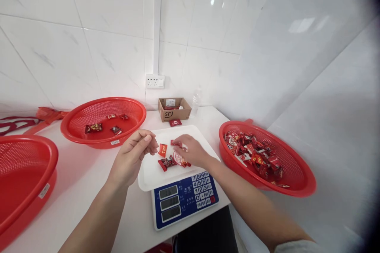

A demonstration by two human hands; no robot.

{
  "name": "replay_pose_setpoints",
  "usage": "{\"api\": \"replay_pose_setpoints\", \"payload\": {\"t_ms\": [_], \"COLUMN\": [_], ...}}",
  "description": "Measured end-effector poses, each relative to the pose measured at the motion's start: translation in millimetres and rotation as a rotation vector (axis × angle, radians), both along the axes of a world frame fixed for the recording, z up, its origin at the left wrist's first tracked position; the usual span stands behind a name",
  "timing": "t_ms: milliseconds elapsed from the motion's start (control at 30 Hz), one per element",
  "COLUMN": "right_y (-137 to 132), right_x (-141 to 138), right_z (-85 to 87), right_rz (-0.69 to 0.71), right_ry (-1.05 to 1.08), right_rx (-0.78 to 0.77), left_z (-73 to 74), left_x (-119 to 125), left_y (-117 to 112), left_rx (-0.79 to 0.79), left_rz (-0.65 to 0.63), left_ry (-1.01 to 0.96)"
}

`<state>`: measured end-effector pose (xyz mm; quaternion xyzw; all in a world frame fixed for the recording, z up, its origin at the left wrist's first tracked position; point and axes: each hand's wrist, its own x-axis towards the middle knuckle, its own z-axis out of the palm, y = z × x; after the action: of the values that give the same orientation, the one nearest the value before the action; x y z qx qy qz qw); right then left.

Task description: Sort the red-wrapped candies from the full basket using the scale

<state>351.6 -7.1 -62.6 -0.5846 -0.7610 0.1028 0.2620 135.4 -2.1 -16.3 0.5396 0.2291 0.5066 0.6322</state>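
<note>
My left hand (135, 154) hovers at the left side of the white weighing tray (148, 180), fingers curled in and thumb bent against them. Whatever lies inside that curl, if anything, is hidden. Over the tray's middle is my right hand (192, 150), fingers stretched and thumb apart. Its fingertips are at a small red packet (173, 142); whether they touch it I cannot tell. Around the hands on the tray lie an orange-red packet (162, 150), a dark red wrapped candy (167, 163) and a clear wrapper with red print (178, 157), partly covered by my right hand.
A digital scale (185, 199) carries the tray. To the right, a red basket (297, 166) holds many wrapped candies. Another red basket (103, 140) at back left has several pieces; a third basket (49, 154) is nearer left. A cardboard box (175, 116) and clear bottle (196, 102) stand behind.
</note>
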Motion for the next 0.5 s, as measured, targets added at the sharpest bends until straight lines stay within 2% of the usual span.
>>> {"api": "replay_pose_setpoints", "payload": {"t_ms": [100, 167, 300, 400, 500], "right_y": [-15.9, -29.1, -59.1, -77.1, -83.9], "right_x": [49.5, 89.9, 160.2, 187.0, 194.8], "right_z": [8.7, 13.5, 11.2, -1.4, -14.6], "right_rz": [-0.232, -0.382, -0.557, -0.601, -0.615], "right_ry": [0.043, 0.054, 0.044, 0.068, 0.105], "right_rx": [0.020, -0.029, -0.325, -0.549, -0.653], "left_z": [1.0, 1.4, 1.5, 1.3, 1.2], "left_x": [-0.8, -1.1, -1.2, -1.4, -2.2], "left_y": [-0.3, -0.4, 0.5, 1.8, 2.4], "left_rx": [-0.003, -0.005, -0.009, -0.004, 0.003], "left_rz": [0.007, 0.003, -0.009, -0.016, -0.022], "left_ry": [-0.014, -0.023, -0.030, -0.028, -0.022]}}
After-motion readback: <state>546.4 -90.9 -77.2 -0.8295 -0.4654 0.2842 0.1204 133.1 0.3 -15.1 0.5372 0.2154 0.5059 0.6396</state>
